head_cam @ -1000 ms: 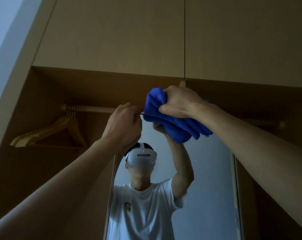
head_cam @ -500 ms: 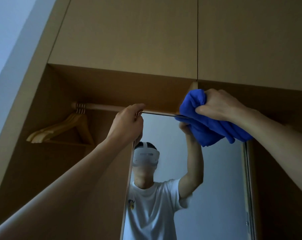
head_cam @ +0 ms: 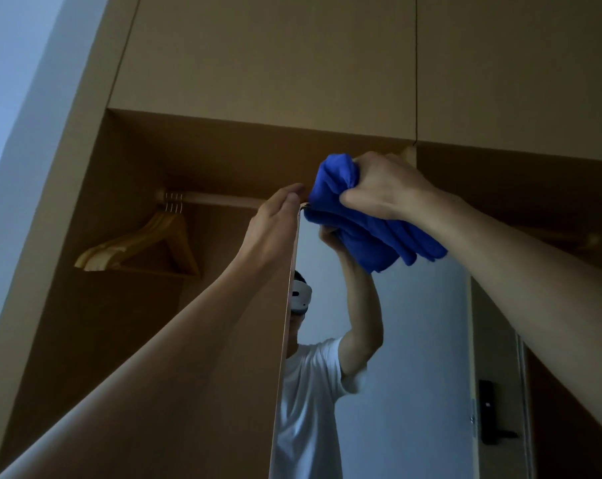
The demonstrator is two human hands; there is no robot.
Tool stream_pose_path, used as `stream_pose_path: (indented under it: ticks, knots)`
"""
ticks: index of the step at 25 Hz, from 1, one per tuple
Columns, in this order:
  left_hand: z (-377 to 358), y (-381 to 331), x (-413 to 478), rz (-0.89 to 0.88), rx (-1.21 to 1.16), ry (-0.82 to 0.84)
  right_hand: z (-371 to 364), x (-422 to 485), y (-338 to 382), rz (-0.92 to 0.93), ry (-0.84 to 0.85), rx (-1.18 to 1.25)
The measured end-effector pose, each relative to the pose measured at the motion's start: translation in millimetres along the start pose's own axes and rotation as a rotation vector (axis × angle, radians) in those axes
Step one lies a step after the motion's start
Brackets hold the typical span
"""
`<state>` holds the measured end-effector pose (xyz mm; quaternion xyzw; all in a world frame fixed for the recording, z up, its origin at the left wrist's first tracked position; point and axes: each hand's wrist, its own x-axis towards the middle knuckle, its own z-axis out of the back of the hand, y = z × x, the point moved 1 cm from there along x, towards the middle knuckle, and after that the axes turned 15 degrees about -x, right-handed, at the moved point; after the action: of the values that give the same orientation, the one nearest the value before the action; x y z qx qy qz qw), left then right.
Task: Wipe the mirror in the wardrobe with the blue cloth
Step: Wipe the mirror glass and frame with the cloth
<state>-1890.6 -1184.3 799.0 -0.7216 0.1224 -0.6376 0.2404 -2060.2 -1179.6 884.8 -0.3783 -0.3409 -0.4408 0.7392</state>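
Two hands of mine are up in one open tan wardrobe (head_cam: 102,323): my left hand (head_cam: 275,223) and my right hand (head_cam: 386,188). Between them there is one crumpled blue cloth (head_cam: 361,233) and one tall thin-edged mirror (head_cam: 413,340). Its glass shows one reflected figure wearing one white headset (head_cam: 299,295), and one black door lock (head_cam: 488,413). One round wooden hanging rail (head_cam: 216,198) carries pale wooden coat hangers (head_cam: 147,243). I count four by their metal hooks, though they overlap in the dim light. Two flat tan cupboard doors (head_cam: 265,57) (head_cam: 517,63) meet overhead at one seam.
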Motion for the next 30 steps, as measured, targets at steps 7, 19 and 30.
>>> stream_pose_path:
  ticks: [7, 19, 30]
  knots:
    - [6.4, 8.7, -0.1, 0.061, -0.193, 0.044, 11.2, -6.1, 0.1, 0.073, 0.051, -0.014]
    - [9.1, -6.8, 6.8, 0.074, -0.291, -0.023, -5.9, 5.3, 44.5, 0.261, -0.071, -0.156]
    - [14.3, 18.0, -3.0, 0.196, -0.380, -0.132, -16.7, -13.2, 70.5, 0.433, -0.354, -0.625]
